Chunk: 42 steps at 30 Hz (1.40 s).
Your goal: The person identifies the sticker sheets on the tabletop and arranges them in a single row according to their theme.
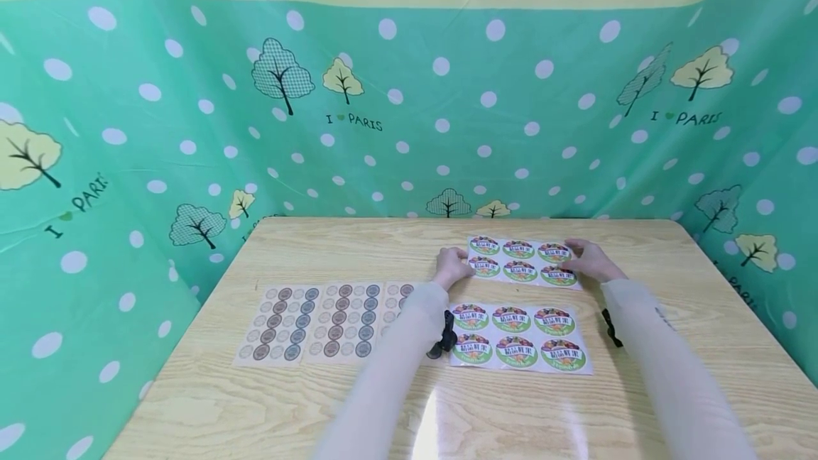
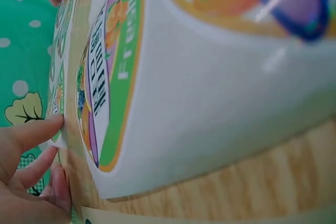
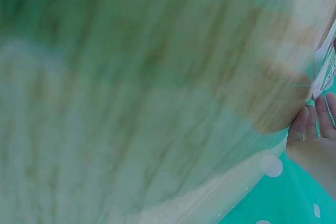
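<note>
A white sticker sheet (image 1: 513, 282) with round, colourful fruit labels is held at the back of the table, a little right of the middle. My left hand (image 1: 451, 267) pinches its left edge; in the left wrist view the thumb and a finger (image 2: 37, 132) meet at the sheet's corner. My right hand (image 1: 593, 261) holds the right end, its fingers reaching over the edge. In the right wrist view that hand (image 3: 315, 135) is at the sheet's corner (image 3: 326, 69). A second, matching sticker sheet (image 1: 519, 336) lies flat nearer the front, between my forearms.
To the left, sheets of small round brown and blue-grey stickers (image 1: 278, 325) lie in a row on the wooden table (image 1: 211, 403). My left sleeve covers part of the rightmost one. A green dotted cloth (image 1: 358, 183) hangs around the table's back and sides.
</note>
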### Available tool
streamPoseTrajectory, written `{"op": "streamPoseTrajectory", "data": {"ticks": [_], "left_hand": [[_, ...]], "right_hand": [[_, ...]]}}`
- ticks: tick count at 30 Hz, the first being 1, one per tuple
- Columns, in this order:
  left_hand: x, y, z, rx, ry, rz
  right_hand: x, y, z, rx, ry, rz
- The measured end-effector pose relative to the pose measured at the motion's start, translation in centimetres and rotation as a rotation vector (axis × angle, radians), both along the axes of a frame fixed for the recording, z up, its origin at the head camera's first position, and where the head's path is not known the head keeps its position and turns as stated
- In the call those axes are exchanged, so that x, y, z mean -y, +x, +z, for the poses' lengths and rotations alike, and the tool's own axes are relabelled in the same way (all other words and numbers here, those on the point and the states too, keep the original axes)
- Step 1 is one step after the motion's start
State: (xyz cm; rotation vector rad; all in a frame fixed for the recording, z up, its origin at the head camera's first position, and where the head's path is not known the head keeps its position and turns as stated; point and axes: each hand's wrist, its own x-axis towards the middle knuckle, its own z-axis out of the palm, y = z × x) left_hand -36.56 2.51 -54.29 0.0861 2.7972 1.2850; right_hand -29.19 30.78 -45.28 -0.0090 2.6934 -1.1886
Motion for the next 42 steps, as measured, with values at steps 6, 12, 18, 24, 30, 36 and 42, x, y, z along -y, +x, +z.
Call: {"op": "streamPoseTrajectory", "data": {"ticks": [6,12,18,24,30,36,42], "left_hand": [[-0.1,-1.8,-2.7,-0.030,-0.018,0.019],[-0.6,-2.4,-3.8,-0.057,-0.035,0.053],[-0.2,-1.7,-3.0,-0.031,-0.007,0.023],[0.0,-1.3,-2.6,-0.040,-0.008,-0.001],[-0.3,-6.9,-10.2,-0.055,-0.018,-0.005],[-0.7,-12.2,-16.9,-0.035,0.014,-0.005],[-0.6,-9.1,-12.5,0.008,0.072,0.016]], "right_hand": [[0.0,-0.2,0.0,-0.005,0.005,0.013],[0.0,-0.3,0.1,-0.008,0.003,0.025],[0.4,0.1,0.2,-0.013,0.013,0.002],[0.5,0.4,0.2,0.003,0.000,-0.036],[0.5,0.4,0.0,-0.010,-0.018,-0.052],[0.4,0.5,-0.1,-0.003,-0.033,-0.080],[0.6,0.5,0.1,-0.011,-0.038,-0.082]]}}
